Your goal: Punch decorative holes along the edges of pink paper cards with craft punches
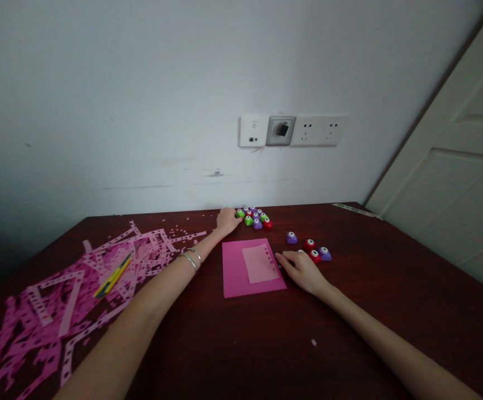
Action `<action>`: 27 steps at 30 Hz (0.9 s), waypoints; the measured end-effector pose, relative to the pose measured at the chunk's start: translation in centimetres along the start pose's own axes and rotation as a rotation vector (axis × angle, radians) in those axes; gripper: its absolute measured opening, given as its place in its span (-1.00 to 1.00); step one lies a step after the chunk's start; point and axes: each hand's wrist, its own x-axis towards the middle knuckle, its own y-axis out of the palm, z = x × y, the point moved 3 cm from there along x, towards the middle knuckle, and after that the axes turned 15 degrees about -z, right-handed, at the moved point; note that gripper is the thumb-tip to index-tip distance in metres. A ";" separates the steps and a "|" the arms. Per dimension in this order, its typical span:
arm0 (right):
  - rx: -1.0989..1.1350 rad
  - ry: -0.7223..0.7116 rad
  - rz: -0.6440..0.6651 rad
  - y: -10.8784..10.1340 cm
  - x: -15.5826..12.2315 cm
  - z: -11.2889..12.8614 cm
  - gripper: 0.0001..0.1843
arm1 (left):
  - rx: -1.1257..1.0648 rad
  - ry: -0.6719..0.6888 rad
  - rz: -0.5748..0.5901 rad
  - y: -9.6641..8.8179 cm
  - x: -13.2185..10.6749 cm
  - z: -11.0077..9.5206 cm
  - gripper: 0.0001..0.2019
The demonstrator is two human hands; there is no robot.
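Note:
My left hand [228, 220] is stretched to the far edge of the dark wooden table [349, 311]. Its fingers are curled at the left side of a cluster of small green, red and purple paper punches [254, 218] by the wall, touching a green one. My right hand [302, 268] lies flat on the table, fingers extended. It sits just right of a pink paper sheet [235, 272] with a paler pink slip [260, 263] on top. A few more purple and red punches [310, 246] lie just beyond its fingers.
A heap of punched pink paper strips [58, 311] covers the table's left side, with a yellow utility knife [114, 275] on top. Wall sockets [293, 131] are above the table. A pale door [453, 183] stands at the right.

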 end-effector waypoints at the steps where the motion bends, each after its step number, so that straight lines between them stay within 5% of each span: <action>1: 0.005 -0.004 -0.001 0.1 0.0 -0.1 -0.55 | -0.005 0.003 -0.004 0.0 0.0 0.0 -0.73; 8: 0.013 -0.008 -0.007 0.2 0.0 -0.3 -0.55 | -0.080 0.018 -0.022 -1.6 -0.2 -0.1 -0.67; 13: 0.010 -0.005 0.002 0.0 0.1 -0.1 -0.54 | -0.308 0.140 -0.088 -5.2 -1.1 -1.2 -0.71; 21: 0.004 0.005 0.000 -0.1 0.1 -0.1 -0.53 | -0.524 0.318 -0.044 -11.5 -6.9 -4.1 -0.78; 27: 0.000 -0.008 -0.004 0.0 0.0 -0.2 -0.53 | -0.559 0.390 0.005 -12.9 -11.3 -5.0 -0.75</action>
